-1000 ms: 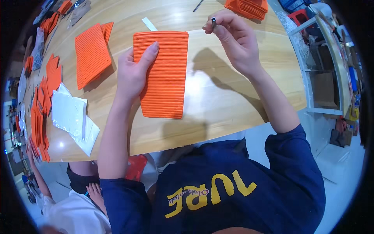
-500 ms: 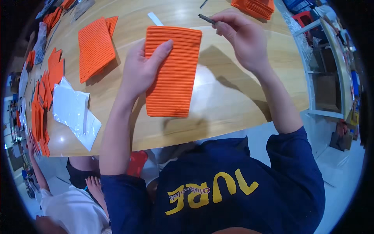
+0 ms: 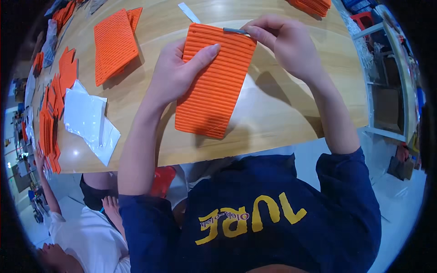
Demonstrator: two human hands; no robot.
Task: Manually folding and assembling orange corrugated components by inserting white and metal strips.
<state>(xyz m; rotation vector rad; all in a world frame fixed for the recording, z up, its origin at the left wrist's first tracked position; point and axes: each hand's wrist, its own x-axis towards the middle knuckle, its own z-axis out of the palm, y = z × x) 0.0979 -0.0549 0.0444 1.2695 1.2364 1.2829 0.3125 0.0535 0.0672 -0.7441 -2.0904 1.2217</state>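
Observation:
My left hand [image 3: 175,75] is closed on an orange ribbed sheet [image 3: 214,93], its thumb lying across the ridged face. The sheet is held tilted above the table, with its top leaning to the left. Between the thumb and fingers of my right hand [image 3: 293,48] is pinched a slim dark grey stick-like tool [image 3: 235,31]. That tool lies across the sheet's top edge, near the upper right corner. From this view I cannot tell exactly what kind of tool it is. Behind the sheet, a narrow white strip [image 3: 188,12] rests on the table.
Several more ribbed orange sheets [image 3: 114,48] lie at left, and another stack [image 3: 312,6] is at the far right. White plastic packets [image 3: 86,118] rest near orange pieces [image 3: 47,127] on the wooden table [image 3: 282,120]. A person in a white shirt [image 3: 88,239] sits at my left.
My right hand has brought the grey tool down onto the sheet's top edge. The sheet has shifted right and tilted in my left hand. The whole view has moved slightly.

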